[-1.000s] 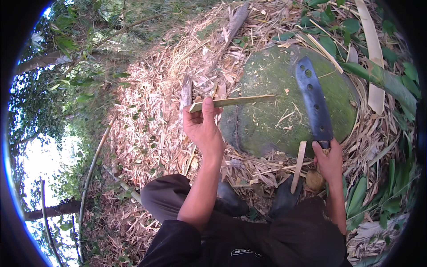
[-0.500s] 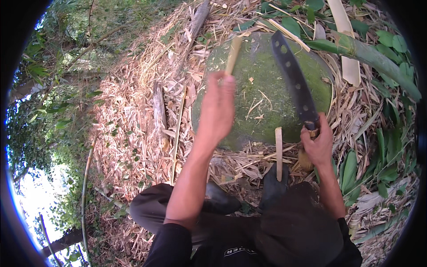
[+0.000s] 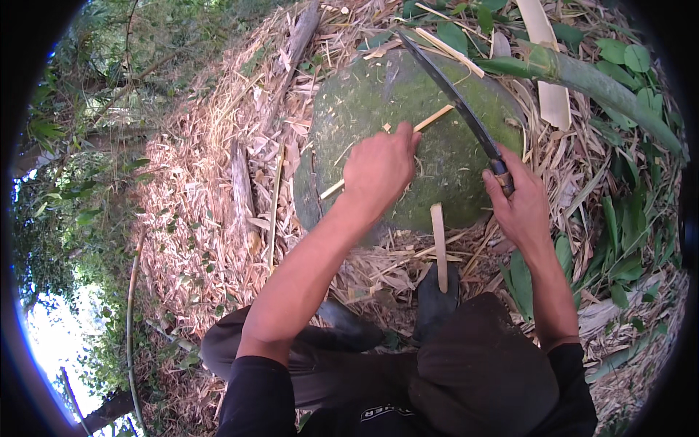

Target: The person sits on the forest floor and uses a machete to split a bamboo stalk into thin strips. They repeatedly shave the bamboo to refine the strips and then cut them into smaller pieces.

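My left hand (image 3: 380, 166) is closed around a thin pale bamboo strip (image 3: 435, 118), held slantwise over a mossy green stone (image 3: 349, 109). One end of the strip sticks out past my fingers toward the far right, the other past my wrist at the near left. In my right hand (image 3: 518, 195) is the handle of a dark machete (image 3: 455, 97). Its long blade points to the far left, edge-on to my view, and crosses or meets the strip's far end; contact is hard to tell. A flat bamboo slat (image 3: 439, 244) leans upright between the stone's near edge and my boot (image 3: 436, 298).
Dry bamboo shavings (image 3: 193, 175) cover the ground all around. A green bamboo pole (image 3: 604, 87) and a wide pale slat (image 3: 546, 65) lie at the far right among leaves. Weathered wood pieces (image 3: 240, 175) rest left of the stone.
My left hand has turned the strip from pointing away to lying slantwise, and moved it nearer the machete. The machete has rotated from showing its flat side to edge-on, its tip swinging left.
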`<state>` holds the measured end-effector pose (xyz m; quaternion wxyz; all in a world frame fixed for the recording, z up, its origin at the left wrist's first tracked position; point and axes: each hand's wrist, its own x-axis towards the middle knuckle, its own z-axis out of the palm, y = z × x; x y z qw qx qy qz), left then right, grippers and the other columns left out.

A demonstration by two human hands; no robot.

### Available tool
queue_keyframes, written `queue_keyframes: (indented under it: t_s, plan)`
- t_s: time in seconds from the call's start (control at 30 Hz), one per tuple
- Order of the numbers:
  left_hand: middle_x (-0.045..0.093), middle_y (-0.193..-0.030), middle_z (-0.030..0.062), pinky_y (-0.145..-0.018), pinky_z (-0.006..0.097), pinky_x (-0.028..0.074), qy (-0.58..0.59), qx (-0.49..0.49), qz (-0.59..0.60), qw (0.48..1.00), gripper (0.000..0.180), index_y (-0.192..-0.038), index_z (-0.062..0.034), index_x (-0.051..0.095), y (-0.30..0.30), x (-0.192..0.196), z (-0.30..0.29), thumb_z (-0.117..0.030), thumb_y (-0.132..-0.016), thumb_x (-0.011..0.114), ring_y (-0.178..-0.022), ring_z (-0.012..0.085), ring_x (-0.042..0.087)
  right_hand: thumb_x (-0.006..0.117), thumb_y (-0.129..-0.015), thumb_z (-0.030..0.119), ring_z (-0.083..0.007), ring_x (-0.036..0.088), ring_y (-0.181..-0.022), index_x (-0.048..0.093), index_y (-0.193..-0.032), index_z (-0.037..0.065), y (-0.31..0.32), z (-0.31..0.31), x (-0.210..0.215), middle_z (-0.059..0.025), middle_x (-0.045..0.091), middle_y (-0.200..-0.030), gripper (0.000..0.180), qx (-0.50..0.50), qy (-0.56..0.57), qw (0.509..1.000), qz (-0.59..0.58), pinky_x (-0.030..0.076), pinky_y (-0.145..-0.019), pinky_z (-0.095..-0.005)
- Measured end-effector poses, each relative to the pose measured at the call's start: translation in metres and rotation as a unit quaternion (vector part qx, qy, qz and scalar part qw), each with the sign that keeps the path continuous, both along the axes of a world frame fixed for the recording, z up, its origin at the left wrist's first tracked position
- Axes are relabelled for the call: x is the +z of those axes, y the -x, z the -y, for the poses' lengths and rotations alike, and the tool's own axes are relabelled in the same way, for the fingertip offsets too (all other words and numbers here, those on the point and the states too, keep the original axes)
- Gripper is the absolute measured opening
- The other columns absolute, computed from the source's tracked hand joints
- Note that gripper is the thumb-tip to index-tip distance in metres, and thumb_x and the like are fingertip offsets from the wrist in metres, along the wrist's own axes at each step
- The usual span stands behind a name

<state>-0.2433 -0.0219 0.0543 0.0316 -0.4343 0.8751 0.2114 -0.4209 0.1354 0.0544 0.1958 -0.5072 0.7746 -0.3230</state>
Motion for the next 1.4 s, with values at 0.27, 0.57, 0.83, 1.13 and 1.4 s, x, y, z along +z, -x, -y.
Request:
queue_keyframes:
  t_s: [0.27, 0.57, 0.83, 1.13, 1.4]
  plan:
    - [0.066, -0.069, 0.0253, -0.063, 0.059, 0.051, 0.024, -0.02, 0.003, 1.0, 0.032, -0.099, -0.0035, 0.056, -0.003, 0.001, 0.002, -0.033, -0.107, 0.047, -0.071, 0.0488, 0.067, 0.072, -0.09, 0.01, -0.0298, 0.073, -0.077, 0.063, -0.119, 0.005, -0.008, 0.023, 0.031, -0.0147, 0.071, -0.096, 0.031, 0.022, 0.151, 0.987, -0.052, 0.057, -0.068, -0.0382]
    - [0.067, -0.069, 0.0244, -0.059, 0.055, 0.054, 0.044, -0.03, -0.017, 0.998, 0.033, -0.099, -0.0026, 0.058, -0.004, -0.003, 0.003, -0.033, -0.106, 0.048, -0.068, 0.0454, 0.069, 0.065, -0.091, 0.015, -0.0438, 0.067, -0.075, 0.06, -0.112, 0.006, 0.001, 0.046, 0.008, -0.0196, 0.068, -0.089, 0.023, 0.082, -0.083, 0.987, -0.113, 0.054, -0.066, -0.0509]
    - [0.067, -0.067, 0.0227, -0.058, 0.055, 0.054, 0.003, -0.029, -0.004, 1.0, 0.032, -0.1, -0.0039, 0.057, -0.004, -0.006, -0.012, -0.034, -0.106, 0.048, -0.067, 0.0445, 0.07, 0.067, -0.09, 0.011, -0.0427, 0.067, -0.075, 0.059, -0.112, 0.004, -0.007, 0.025, 0.002, -0.0208, 0.067, -0.086, 0.025, 0.049, -0.075, 0.993, -0.075, 0.051, -0.066, -0.0504]
    - [0.066, -0.065, 0.0188, -0.054, 0.054, 0.052, 0.046, -0.012, -0.044, 0.998, 0.03, -0.098, -0.0066, 0.054, -0.011, 0.006, -0.02, -0.035, -0.106, 0.049, -0.062, 0.043, 0.068, 0.068, -0.088, 0.011, -0.039, 0.07, -0.077, 0.059, -0.109, 0.006, -0.013, 0.015, 0.008, -0.0182, 0.068, -0.086, 0.023, 0.022, -0.018, 0.995, -0.098, 0.053, -0.065, -0.048]
    - [0.066, -0.066, 0.0175, -0.051, 0.054, 0.05, 0.059, -0.014, -0.039, 0.997, 0.03, -0.098, -0.0075, 0.055, -0.008, 0.002, -0.02, -0.036, -0.105, 0.051, -0.06, 0.0414, 0.067, 0.067, -0.087, 0.011, -0.0396, 0.069, -0.075, 0.059, -0.107, 0.006, -0.012, 0.016, 0.01, -0.0172, 0.068, -0.086, 0.022, 0.024, -0.022, 0.994, -0.107, 0.054, -0.065, -0.0491]
